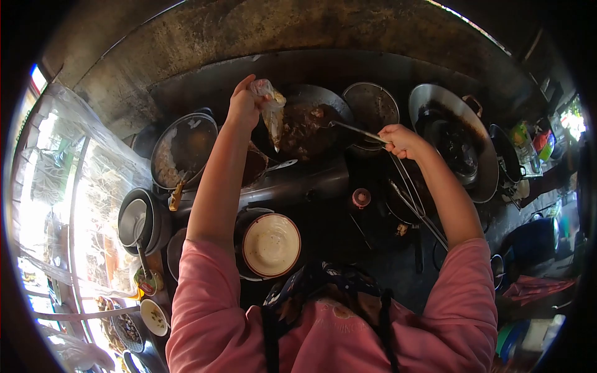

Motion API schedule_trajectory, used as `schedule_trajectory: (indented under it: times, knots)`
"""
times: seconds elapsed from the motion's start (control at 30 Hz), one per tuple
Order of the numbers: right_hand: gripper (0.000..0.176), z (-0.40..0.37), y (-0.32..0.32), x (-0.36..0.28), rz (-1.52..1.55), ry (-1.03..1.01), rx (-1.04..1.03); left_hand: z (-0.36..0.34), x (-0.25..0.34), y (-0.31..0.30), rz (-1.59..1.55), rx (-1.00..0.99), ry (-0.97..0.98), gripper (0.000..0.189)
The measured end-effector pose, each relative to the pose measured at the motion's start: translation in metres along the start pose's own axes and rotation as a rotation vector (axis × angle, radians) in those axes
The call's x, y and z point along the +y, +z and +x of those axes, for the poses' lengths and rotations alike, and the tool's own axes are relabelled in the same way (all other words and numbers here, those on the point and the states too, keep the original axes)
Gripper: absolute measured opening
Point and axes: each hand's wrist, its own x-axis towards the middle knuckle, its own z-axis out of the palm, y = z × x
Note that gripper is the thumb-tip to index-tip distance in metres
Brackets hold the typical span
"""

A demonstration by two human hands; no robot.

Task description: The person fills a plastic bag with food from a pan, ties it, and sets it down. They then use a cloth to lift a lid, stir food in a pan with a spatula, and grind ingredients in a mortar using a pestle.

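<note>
My left hand point(244, 102) is raised at the left rim of a wok, its fingers closed around the top of a clear plastic bag point(272, 118). The bag hangs with its lower end pointing down over the wok's left side, and something yellowish shows inside it. Dark brown food in sauce with chunks fills the wok point(317, 94). From the right, my right hand point(400, 142) grips a long-handled metal cooking utensil point(357, 129). Its far end reaches into the wok, where the food hides the head.
Left of the wok stands a wide pan point(208, 133) with pale residue. A round strainer point(372, 93) lies right of the wok, beside a large oily metal pan point(429, 93). Nearer me are a cream bowl point(272, 245), a small pinkish jar point(360, 198) and stacked pots point(161, 217).
</note>
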Motion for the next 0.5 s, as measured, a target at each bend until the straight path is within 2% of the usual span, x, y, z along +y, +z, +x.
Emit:
schedule_trajectory:
  times: [0.23, 0.5]
  knots:
    - [0.014, -0.032, -0.035, -0.060, -0.020, 0.023, -0.041, 0.009, -0.007, 0.000, 0.026, 0.020, 0.008, 0.074]
    - [0.021, -0.089, -0.033, -0.152, -0.350, -0.149, -0.034, 0.020, -0.030, 0.008, 0.114, 0.060, 0.017, 0.077]
